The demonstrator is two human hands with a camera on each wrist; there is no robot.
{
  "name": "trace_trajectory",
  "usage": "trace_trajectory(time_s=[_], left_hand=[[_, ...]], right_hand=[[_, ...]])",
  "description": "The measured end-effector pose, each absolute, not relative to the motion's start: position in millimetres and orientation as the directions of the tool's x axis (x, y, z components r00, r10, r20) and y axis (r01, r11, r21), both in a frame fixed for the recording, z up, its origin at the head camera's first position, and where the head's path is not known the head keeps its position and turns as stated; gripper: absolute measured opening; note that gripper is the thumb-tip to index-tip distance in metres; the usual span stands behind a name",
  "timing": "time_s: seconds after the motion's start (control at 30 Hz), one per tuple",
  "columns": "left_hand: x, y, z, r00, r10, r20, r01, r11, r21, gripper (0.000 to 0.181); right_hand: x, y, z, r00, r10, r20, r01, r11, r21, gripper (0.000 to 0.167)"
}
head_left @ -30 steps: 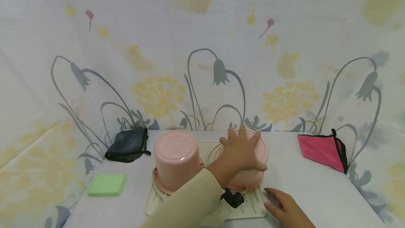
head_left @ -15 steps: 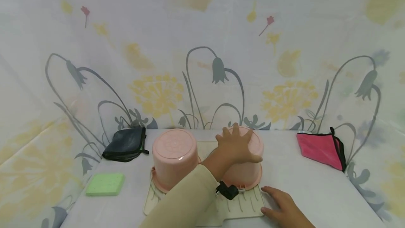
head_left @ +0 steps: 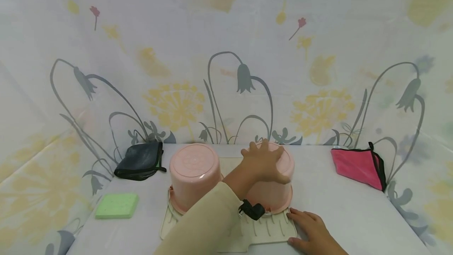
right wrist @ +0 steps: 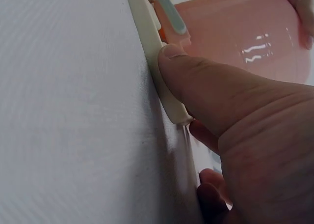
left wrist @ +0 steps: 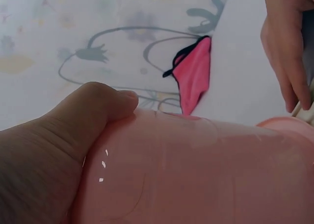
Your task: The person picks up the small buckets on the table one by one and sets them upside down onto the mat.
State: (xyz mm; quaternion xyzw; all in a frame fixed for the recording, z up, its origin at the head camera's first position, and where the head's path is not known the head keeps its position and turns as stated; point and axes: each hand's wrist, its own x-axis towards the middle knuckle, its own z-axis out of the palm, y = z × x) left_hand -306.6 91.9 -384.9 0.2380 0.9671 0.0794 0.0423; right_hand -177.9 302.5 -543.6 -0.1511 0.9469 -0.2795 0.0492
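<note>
Two pink plastic buckets stand upside down on a cream ridged draining tray (head_left: 263, 231). My left hand (head_left: 260, 166) spreads over the base of the right bucket (head_left: 274, 196) and grips it. In the left wrist view its thumb (left wrist: 98, 101) bends over the side of the pink bucket (left wrist: 196, 170). My right hand (head_left: 313, 229) touches the tray's right edge, its fingers fairly straight. In the right wrist view the right thumb (right wrist: 206, 81) lies against the cream tray edge (right wrist: 147, 32). Beside my left arm stands the left bucket (head_left: 194, 168).
A folded dark cloth (head_left: 139, 160) lies at the back left. Nearer sits a light green sponge (head_left: 116, 206). At the back right is a pink cloth with black edging (head_left: 359, 166). A small black device (head_left: 252, 209) sits at the left wrist. A flowered curtain (head_left: 226, 58) hangs behind.
My left hand and the right bucket have shifted a little to the left, closer to the left bucket. My right hand has moved slightly left onto the tray's edge.
</note>
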Motion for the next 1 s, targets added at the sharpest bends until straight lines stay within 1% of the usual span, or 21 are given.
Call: trace_trajectory(time_s=[0.13, 0.23, 0.5, 0.57, 0.7, 0.77, 1.0], left_hand=[[-305, 88, -382, -0.868, 0.490, -0.086, 0.472, 0.865, 0.170, 0.094], [-303, 86, -381, -0.860, 0.499, -0.109, 0.479, 0.861, 0.171, 0.095], [-303, 81, -382, -0.852, 0.515, -0.095, 0.482, 0.841, 0.245, 0.095], [-303, 78, -382, -0.862, 0.500, -0.081, 0.462, 0.841, 0.281, 0.092], [-300, 72, -381, -0.900, 0.435, -0.026, 0.398, 0.844, 0.360, 0.082], [-297, 69, -378, -0.910, 0.414, 0.011, 0.385, 0.837, 0.390, 0.077], [-276, 51, -371, -0.912, 0.375, 0.164, 0.410, 0.832, 0.373, 0.064]], right_hand=[[-179, 301, -541, -0.959, -0.278, -0.050, -0.205, 0.805, -0.557, 0.070], [-179, 300, -541, -0.961, -0.270, -0.051, -0.199, 0.811, -0.550, 0.070], [-177, 302, -545, -0.935, -0.341, 0.095, -0.345, 0.819, -0.459, 0.065], [-177, 302, -545, -0.936, -0.339, 0.091, -0.341, 0.817, -0.464, 0.065], [-177, 302, -542, -0.950, -0.311, 0.033, -0.283, 0.808, -0.517, 0.067], [-177, 301, -541, -0.956, -0.292, 0.013, -0.254, 0.809, -0.530, 0.067], [-178, 298, -538, -0.965, -0.259, -0.032, -0.202, 0.820, -0.536, 0.067]])
